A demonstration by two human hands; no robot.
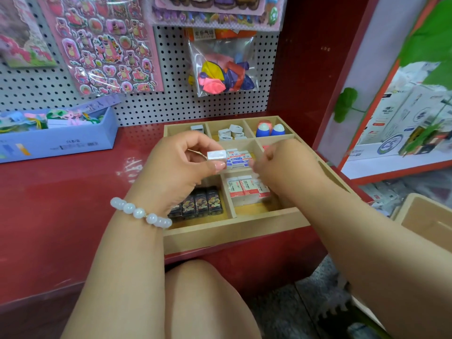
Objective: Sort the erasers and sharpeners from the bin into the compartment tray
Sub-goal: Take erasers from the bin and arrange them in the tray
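A wooden compartment tray (232,234) sits on the red shelf. My left hand (178,165) hovers over its left side, pinching a small white block (216,155) between thumb and fingers. My right hand (283,162) is over the middle row with fingers curled; whether it holds anything is hidden. Blue-labelled white erasers (238,159) fill the middle compartment and red-labelled 2B erasers (243,188) lie in front. Black dragon-print erasers (200,204) stand at the front left. White sharpeners (232,132) and egg-shaped blue sharpeners (270,129) occupy the back row.
A wooden bin (425,216) stands at the right edge. A blue box of colourful items (63,133) rests on the shelf's left. A pegboard behind carries sticker sheets (105,45) and a bag of balloons (223,69). My knee (203,297) is below the shelf.
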